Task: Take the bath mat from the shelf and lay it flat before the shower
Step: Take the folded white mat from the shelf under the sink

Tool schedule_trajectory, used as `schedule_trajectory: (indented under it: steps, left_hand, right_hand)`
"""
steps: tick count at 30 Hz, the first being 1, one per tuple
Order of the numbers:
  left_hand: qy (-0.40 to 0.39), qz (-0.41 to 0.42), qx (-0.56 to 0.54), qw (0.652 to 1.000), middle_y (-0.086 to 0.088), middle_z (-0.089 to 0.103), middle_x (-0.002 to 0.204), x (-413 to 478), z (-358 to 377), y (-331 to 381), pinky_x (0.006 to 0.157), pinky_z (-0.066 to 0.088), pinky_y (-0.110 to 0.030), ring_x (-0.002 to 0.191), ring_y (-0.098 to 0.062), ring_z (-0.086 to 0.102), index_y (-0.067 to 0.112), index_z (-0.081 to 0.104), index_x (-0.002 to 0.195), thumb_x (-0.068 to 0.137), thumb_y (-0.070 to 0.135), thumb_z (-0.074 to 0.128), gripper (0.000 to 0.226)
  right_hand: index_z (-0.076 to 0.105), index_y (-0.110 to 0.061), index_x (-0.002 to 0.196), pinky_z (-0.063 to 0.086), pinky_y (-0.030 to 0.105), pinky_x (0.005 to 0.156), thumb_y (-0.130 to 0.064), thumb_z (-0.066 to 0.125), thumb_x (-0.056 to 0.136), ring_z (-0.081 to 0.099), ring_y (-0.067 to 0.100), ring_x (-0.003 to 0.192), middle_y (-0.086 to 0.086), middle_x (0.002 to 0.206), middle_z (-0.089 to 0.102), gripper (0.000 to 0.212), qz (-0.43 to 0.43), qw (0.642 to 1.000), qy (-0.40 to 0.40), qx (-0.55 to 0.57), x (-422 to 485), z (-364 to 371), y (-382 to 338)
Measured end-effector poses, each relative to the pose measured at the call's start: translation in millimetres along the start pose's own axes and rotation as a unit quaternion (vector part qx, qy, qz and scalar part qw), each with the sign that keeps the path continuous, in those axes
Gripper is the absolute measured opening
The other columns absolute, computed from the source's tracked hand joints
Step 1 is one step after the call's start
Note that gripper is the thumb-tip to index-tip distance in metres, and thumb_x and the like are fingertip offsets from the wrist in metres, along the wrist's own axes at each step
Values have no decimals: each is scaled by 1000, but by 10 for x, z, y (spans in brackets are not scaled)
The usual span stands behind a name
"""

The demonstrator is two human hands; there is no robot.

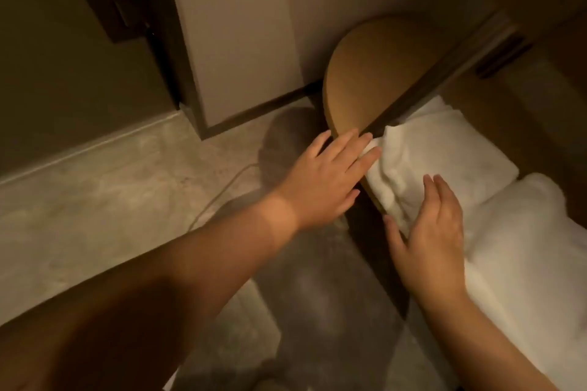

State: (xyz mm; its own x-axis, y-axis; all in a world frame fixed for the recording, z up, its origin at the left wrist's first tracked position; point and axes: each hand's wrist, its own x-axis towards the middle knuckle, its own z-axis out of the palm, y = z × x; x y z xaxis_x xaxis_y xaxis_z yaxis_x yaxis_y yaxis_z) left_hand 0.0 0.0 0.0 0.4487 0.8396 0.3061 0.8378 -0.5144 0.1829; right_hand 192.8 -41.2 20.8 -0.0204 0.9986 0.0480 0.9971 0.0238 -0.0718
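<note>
on the shelf [355, 79], under its dark upright strip, lies the folded white bath mat [444, 162], long axis running away to the upper left, a second white folded towel [540, 247] just beside it on the near side. left hand [324, 174] at the far corner, fingers [365, 149] spread flat and touching. right hand [435, 232] over the near edge, fingers wide, gripping nothing. about equally near; likely a two-handed lift out, toward the floor [127, 184].

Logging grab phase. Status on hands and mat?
Left hand open, fingertips on folded mat. Right hand open, flat on it. Mat on shelf. Second towel alongside.
</note>
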Motion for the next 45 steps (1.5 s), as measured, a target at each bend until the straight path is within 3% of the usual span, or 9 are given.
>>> schedule_trajectory:
  steps: [8, 13, 16, 20, 27, 31, 38, 42, 45]
  left_hand:
    - [-22, 102, 9, 995, -14, 18, 156, 360, 632, 51, 116, 9, -39, 144, -28, 11, 10, 15, 148, 92, 32, 48, 69]
    - [-9, 146, 113, 983, -15, 8, 158, 538, 774, 61, 116, 0, -42, 145, -31, 1, 9, 6, 148, 92, 28, 50, 74]
    - [-30, 155, 131, 979, -15, 22, 154, 581, 818, 86, 115, 0, -42, 143, -32, 10, 9, 20, 146, 90, 17, 54, 65]
    - [-33, 165, 117, 979, -11, 47, 135, 611, 765, 104, 115, 12, -41, 132, -30, 34, 11, 43, 132, 88, 7, 49, 44]
    - [-49, 159, 46, 985, -9, 55, 120, 480, 556, 131, 108, 25, -36, 114, -27, 47, 10, 51, 120, 90, 5, 42, 32]
    - [-37, 147, 12, 988, -8, 63, 109, 187, 206, 97, 98, 40, -34, 103, -25, 56, 10, 60, 111, 90, 6, 46, 26]
    - [-37, 108, -70, 991, -16, 66, 107, -313, -948, 34, 92, 47, -40, 101, -32, 60, 3, 63, 110, 82, 5, 62, 28]
    - [-70, 39, -103, 991, -20, 65, 109, -591, -1863, -12, 88, 51, -47, 103, -37, 61, 0, 62, 112, 74, 5, 74, 40]
    - [-51, 20, -108, 993, -21, 67, 103, -780, -2702, -66, 85, 51, -44, 93, -36, 64, -2, 64, 108, 76, 5, 74, 34]
  right_hand:
    - [30, -6, 141, 29, 42, 107, -36, 70, 79, 35, 33, 131, 19, 144, 37, 80, 10, 1000, 18, -12, 27, 414, 276]
    - [37, -4, 137, 35, 43, 104, -24, 79, 70, 40, 33, 124, 20, 137, 44, 81, -6, 999, 23, -24, 43, 542, 362]
    - [39, -3, 136, 36, 44, 103, -6, 76, 70, 42, 35, 122, 21, 135, 45, 75, -4, 999, 32, -26, 45, 562, 365]
    - [43, 0, 133, 38, 44, 100, 7, 65, 74, 43, 36, 119, 22, 133, 47, 64, -14, 999, 41, 2, 25, 516, 329]
    - [49, -7, 124, 41, 37, 86, 5, 70, 68, 47, 28, 106, 15, 120, 53, 61, -15, 998, 14, 61, -81, 236, 236]
    - [48, -13, 119, 30, 22, 78, -7, 72, 70, 44, 19, 98, 9, 112, 54, 55, -43, 995, -13, 94, -284, -40, 96]
    - [52, -17, 116, 36, 29, 71, -24, 77, 70, 49, 19, 91, 7, 106, 59, 52, -43, 990, -60, 122, -614, -845, -414]
    - [49, -28, 115, 38, 22, 73, -24, 80, 68, 47, 8, 89, -2, 106, 57, 56, -62, 981, -68, 173, -743, -1474, -826]
    - [46, -30, 116, 43, 28, 77, -34, 72, 77, 56, 17, 93, 2, 109, 60, 47, -108, 968, -73, 213, -817, -2034, -1190]
